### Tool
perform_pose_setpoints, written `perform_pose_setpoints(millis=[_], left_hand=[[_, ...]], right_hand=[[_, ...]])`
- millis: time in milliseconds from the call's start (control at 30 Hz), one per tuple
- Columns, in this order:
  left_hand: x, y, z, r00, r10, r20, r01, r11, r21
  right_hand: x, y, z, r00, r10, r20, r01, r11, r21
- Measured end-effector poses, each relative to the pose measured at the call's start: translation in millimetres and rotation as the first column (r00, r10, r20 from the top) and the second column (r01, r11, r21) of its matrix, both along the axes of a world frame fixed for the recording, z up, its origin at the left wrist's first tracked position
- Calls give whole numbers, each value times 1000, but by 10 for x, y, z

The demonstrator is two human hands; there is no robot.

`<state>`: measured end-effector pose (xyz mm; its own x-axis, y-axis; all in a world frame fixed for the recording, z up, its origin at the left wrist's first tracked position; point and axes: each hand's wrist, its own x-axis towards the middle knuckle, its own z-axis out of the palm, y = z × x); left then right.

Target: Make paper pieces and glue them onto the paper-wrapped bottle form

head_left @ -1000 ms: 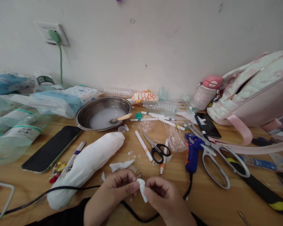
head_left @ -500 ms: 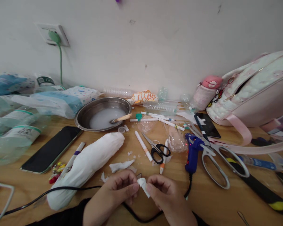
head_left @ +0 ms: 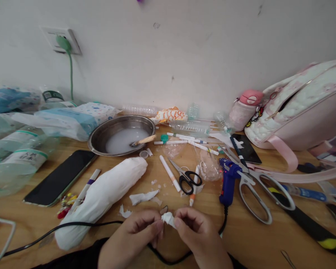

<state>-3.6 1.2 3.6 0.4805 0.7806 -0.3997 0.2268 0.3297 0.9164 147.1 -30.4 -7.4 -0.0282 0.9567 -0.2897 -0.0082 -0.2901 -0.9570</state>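
Between my two hands, low in the middle of the view, is a small white piece of tissue paper. My left hand pinches its left end between thumb and forefinger. The right end is gripped the same way by my right hand. Just beyond my fingers lies a torn white paper strip, with smaller white scraps near my left hand. To the left rests a long form wrapped in white paper. Small black-handled scissors lie past my right hand.
A metal bowl of cloudy liquid holds a wooden-handled tool. On the right are a blue glue gun and large scissors. A phone, markers, plastic bottles, an orange-striped fish and a backpack surround the work area. A black cable runs under my hands.
The tissue piece has turned between my fingers, from slanting down toward the right to lying flatter and more bunched. Both hands stay in nearly the same place.
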Motion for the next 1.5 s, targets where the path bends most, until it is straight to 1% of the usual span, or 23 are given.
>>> perform_pose_setpoints(millis=[167, 333, 433, 500, 567, 633, 667, 733, 833, 933, 1067, 1200, 1267, 1367, 1433, 1500], left_hand=[[-7, -8, -7, 999, -30, -24, 32, 995, 94], [-8, -11, -9, 993, -102, -56, 113, 964, 240], [-2, -23, -36, 985, -156, -75, 171, 946, 276], [-4, -31, -71, 991, -126, -34, 130, 965, 230], [-14, -32, -102, 997, -40, 65, 30, 990, 141], [-29, -26, -111, 987, 38, 153, -50, 996, 75], [-35, -22, -104, 982, 59, 178, -72, 995, 68], [-42, -11, -73, 982, 86, 168, -101, 992, 78], [-35, 9, -24, 984, 140, 109, -151, 984, 93], [-24, 33, -10, 982, 167, 87, -172, 984, 51], [-24, 53, -19, 973, 202, 111, -202, 979, -10], [-24, 43, -8, 964, 233, 128, -228, 972, -55], [-20, 37, 0, 962, 240, 131, -235, 970, -56], [-15, 38, 9, 962, 242, 128, -236, 970, -56], [-15, 45, 5, 963, 237, 128, -231, 971, -61], [-16, 53, -8, 964, 230, 134, -223, 973, -64]], right_hand=[[-17, -12, -70, 998, -58, -27, 60, 997, 49], [23, 2, -73, 987, -154, -47, 155, 988, 27], [55, 15, -60, 984, -171, -48, 172, 985, 12], [54, 15, -61, 987, -159, -37, 160, 987, 11], [33, 8, -64, 991, -137, 0, 137, 990, 22], [6, -2, -64, 992, -116, 46, 114, 992, 54], [-5, -6, -62, 992, -104, 67, 100, 993, 66], [-16, -13, -57, 993, -74, 89, 68, 995, 68], [-5, -19, -49, 997, -48, 55, 47, 999, 27], [24, -17, -47, 998, -54, -11, 53, 998, -25], [62, 7, -64, 997, -58, -51, 51, 991, -121], [89, 43, -97, 988, -145, -54, 139, 986, -91], [88, 50, -104, 990, -141, -31, 138, 987, -81], [51, 34, -84, 996, -84, 19, 85, 995, -60], [12, 10, -47, 993, -41, 114, 47, 998, -46], [-18, -13, -4, 971, -14, 241, 16, 1000, -7]])
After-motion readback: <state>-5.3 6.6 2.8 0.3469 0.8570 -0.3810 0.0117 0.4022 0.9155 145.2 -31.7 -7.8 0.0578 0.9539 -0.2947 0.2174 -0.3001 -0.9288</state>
